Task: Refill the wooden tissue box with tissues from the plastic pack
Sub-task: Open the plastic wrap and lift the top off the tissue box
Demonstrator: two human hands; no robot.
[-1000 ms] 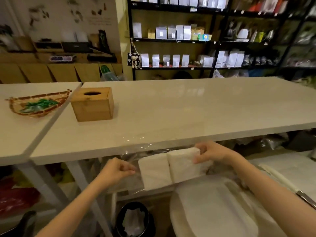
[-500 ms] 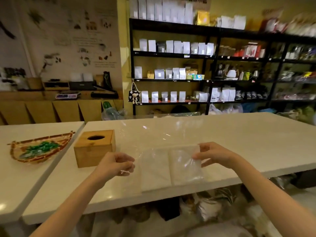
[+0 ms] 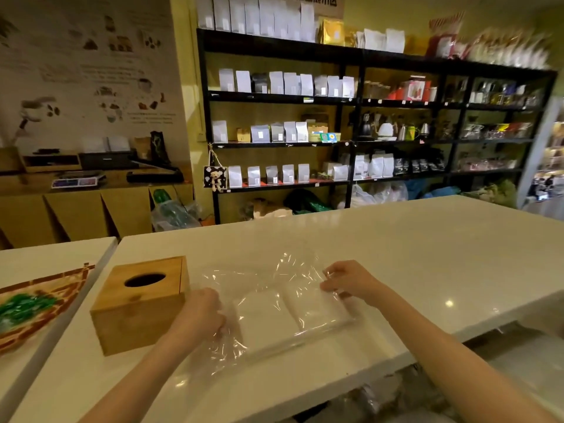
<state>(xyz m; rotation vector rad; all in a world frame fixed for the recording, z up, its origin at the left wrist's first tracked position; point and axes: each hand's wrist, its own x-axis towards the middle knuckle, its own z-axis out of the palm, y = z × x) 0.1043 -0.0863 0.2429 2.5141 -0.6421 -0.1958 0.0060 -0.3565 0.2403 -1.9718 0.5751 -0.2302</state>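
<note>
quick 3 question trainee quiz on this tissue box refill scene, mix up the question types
1. True or false: the plastic pack lies on the white table.
2. Which side of the pack does the wooden tissue box stand on? A) the person's left B) the person's right C) behind it
3. Fill in: both the left hand and the right hand grip the pack's clear ____.

Key
1. True; it rests flat near the table's front edge.
2. A; the box stands upright to the person's left of the pack, its oval slot facing up with no tissue showing.
3. Wrap; each hand pinches the plastic film at one end, with two white tissue stacks inside.
</note>
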